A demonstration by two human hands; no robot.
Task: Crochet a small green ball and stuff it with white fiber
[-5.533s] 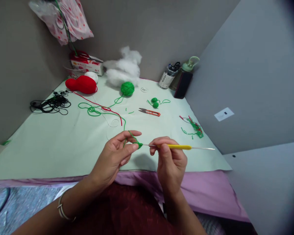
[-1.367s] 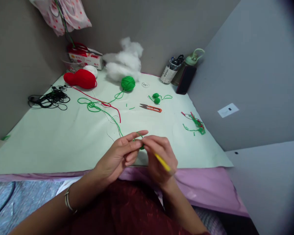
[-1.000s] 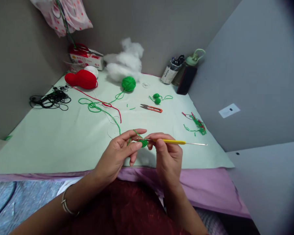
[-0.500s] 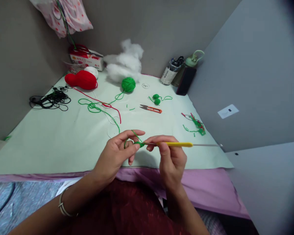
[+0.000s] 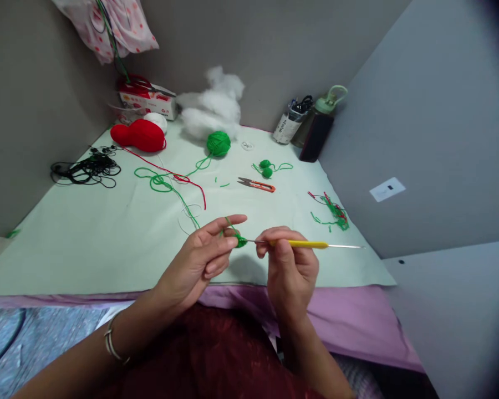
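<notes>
Between the thumb and fingers of my left hand is pinched a small green crochet piece. Green yarn runs over my raised left index finger and back across the table to a green yarn ball. My right hand grips a crochet hook by its yellow handle, much like a pen. One thin metal end meets the green piece; the other points out to the right. Whether the tip is inside a stitch is too small to tell.
Thread snips lie mid-table, with two small green balls behind them. Red yarn, tangled black cord and white stuffing are farther back. Yarn scraps lie right, below a phone leaning against a bottle.
My right hand and the hook have shifted slightly right, exposing more of the shaft by the green piece. My left fingers have closed in, and the piece has turned a little.
</notes>
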